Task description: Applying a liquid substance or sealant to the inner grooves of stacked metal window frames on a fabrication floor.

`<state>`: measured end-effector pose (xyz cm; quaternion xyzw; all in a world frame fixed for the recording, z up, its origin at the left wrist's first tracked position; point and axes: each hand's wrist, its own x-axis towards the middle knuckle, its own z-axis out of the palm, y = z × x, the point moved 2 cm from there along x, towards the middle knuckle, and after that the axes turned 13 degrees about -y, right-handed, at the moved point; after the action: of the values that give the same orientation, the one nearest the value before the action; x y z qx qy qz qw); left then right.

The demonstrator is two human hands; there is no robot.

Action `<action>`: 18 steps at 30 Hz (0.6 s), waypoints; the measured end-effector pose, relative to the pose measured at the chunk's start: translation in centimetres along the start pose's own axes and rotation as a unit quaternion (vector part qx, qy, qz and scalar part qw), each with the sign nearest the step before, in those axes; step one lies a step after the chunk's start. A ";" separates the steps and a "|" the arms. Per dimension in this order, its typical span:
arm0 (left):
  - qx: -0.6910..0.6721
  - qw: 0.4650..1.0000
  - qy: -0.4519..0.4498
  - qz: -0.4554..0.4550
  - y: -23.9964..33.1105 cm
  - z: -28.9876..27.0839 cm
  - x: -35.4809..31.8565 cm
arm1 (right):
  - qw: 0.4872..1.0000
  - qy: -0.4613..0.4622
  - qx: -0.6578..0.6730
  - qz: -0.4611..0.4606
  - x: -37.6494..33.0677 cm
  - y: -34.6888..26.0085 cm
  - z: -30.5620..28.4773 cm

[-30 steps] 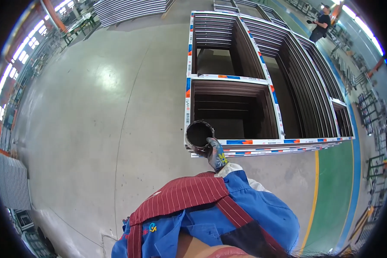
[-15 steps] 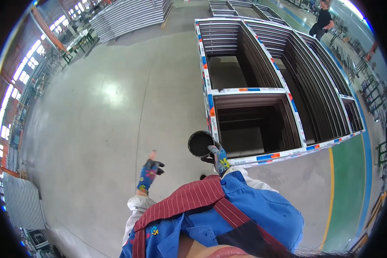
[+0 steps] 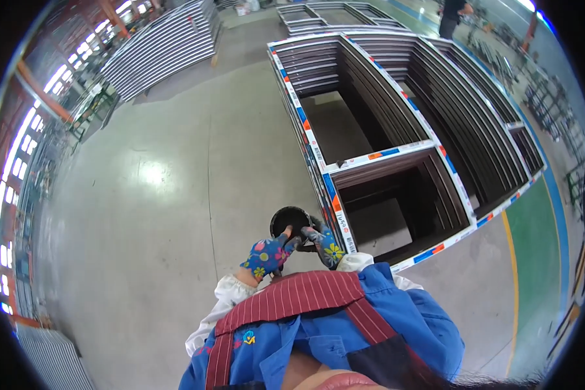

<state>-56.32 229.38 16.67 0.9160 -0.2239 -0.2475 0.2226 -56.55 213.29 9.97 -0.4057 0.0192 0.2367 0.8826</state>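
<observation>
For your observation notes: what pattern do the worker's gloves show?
Blue with colourful flowers, on left hand and right hand; head view.

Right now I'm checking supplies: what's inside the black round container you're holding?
The black round container shows only a dark interior; no contents can be made out. The left hand and right hand, in flowered gloves, grip its near rim and cover that side.

Bright, even daylight enters from windows along the left edge of the frame, glaring off the glossy floor at centre-left, while fisheye bending curves lines toward the black rim.
</observation>
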 end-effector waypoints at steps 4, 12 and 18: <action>0.122 0.989 0.024 0.077 -5.1 -2.4 4.2 | 0.996 0.043 -0.007 -0.078 4.5 0.0 1.1; 0.159 0.972 -0.057 0.165 -8.9 -12.0 10.3 | 0.968 0.186 -0.003 -0.166 11.8 -0.8 4.1; 0.162 0.951 -0.130 0.231 -8.4 -15.4 16.7 | 0.948 0.240 0.040 -0.206 15.2 -1.9 1.2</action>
<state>-32.30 231.98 18.45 0.8229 -0.4933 -0.2667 0.0910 -42.41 219.24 8.62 -0.4104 0.1558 -0.0557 0.8968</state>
